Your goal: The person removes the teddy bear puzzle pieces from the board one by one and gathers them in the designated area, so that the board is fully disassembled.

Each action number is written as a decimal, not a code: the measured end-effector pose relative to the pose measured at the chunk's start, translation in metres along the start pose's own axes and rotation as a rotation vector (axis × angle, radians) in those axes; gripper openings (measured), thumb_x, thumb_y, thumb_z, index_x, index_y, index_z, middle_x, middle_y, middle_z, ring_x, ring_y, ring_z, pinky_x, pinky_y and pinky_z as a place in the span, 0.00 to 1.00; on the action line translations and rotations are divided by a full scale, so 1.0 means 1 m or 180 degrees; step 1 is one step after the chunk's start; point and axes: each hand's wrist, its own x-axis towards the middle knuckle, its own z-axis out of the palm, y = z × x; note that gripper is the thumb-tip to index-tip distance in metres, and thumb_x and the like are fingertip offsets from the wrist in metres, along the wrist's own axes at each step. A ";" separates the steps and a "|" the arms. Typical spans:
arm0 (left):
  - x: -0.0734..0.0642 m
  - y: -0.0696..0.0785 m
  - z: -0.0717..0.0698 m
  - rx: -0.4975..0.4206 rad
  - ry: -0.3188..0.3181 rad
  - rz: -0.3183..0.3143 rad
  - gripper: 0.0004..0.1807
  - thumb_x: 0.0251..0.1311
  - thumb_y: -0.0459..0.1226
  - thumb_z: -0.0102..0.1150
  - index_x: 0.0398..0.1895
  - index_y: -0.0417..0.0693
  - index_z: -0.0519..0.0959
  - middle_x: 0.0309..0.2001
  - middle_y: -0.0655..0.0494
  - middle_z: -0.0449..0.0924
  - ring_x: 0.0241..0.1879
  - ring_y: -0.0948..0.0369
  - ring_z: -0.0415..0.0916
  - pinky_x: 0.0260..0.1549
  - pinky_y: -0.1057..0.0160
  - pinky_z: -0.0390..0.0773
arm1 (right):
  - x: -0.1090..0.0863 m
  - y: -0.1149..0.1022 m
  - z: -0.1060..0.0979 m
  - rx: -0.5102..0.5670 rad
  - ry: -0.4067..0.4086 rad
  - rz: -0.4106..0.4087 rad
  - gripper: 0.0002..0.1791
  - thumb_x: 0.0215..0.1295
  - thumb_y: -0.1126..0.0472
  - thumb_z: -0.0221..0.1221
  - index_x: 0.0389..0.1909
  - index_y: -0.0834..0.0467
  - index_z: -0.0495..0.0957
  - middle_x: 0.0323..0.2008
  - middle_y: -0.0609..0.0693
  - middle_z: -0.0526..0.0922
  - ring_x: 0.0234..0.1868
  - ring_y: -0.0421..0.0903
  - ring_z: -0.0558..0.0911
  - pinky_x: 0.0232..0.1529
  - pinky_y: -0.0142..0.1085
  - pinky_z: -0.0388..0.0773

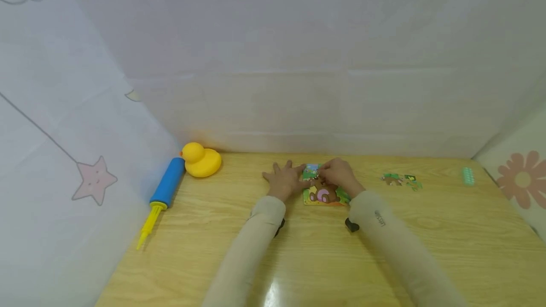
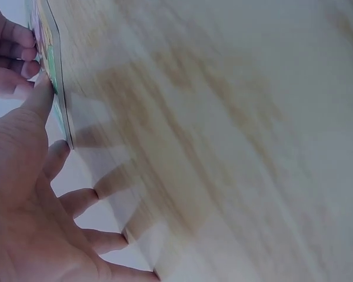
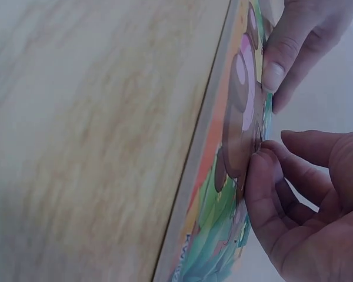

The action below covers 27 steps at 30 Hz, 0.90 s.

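A small jigsaw puzzle [image 1: 326, 197] with a brown bear picture lies flat on the wooden table. My left hand [image 1: 286, 183] spreads over its left side, its thumb [image 2: 42, 94] resting on the picture while the other fingertips touch the table. From the right, my right hand [image 1: 340, 174] bends over the upper middle of the puzzle. Its curled fingertips [image 3: 263, 155] pinch a small puzzle piece right at the picture's surface, the piece mostly hidden by the fingers. Loose puzzle pieces [image 1: 401, 180] lie to the right of this hand.
A yellow rubber duck [image 1: 202, 161] sits at the back left, beside a blue and yellow hand pump [image 1: 167, 184]. A small light-green bumpy object [image 1: 468, 176] lies near the right edge. Draped cloth [image 1: 273, 112] stands behind the wooden table [image 1: 315, 259].
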 end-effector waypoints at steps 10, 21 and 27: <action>-0.002 -0.001 0.004 -0.0146 0.0056 -0.0003 0.41 0.60 0.72 0.53 0.76 0.79 0.61 0.81 0.54 0.53 0.79 0.34 0.44 0.64 0.18 0.49 | -0.001 -0.001 0.004 -0.0149 0.0132 -0.0034 0.15 0.70 0.56 0.61 0.31 0.59 0.90 0.32 0.53 0.90 0.30 0.46 0.81 0.39 0.42 0.82; -0.003 0.000 0.002 -0.0153 0.0006 -0.0017 0.42 0.59 0.71 0.55 0.76 0.78 0.61 0.81 0.53 0.54 0.79 0.34 0.43 0.65 0.18 0.48 | -0.004 -0.003 0.007 0.0032 0.0205 0.0070 0.14 0.71 0.56 0.59 0.39 0.60 0.90 0.42 0.56 0.90 0.42 0.53 0.85 0.49 0.50 0.83; -0.005 0.001 -0.001 -0.0148 0.0011 -0.0003 0.42 0.58 0.71 0.56 0.77 0.78 0.61 0.81 0.52 0.54 0.79 0.33 0.43 0.65 0.18 0.48 | -0.003 -0.003 0.008 0.0156 0.0258 0.0161 0.14 0.71 0.57 0.59 0.44 0.61 0.89 0.46 0.58 0.90 0.47 0.56 0.86 0.52 0.51 0.83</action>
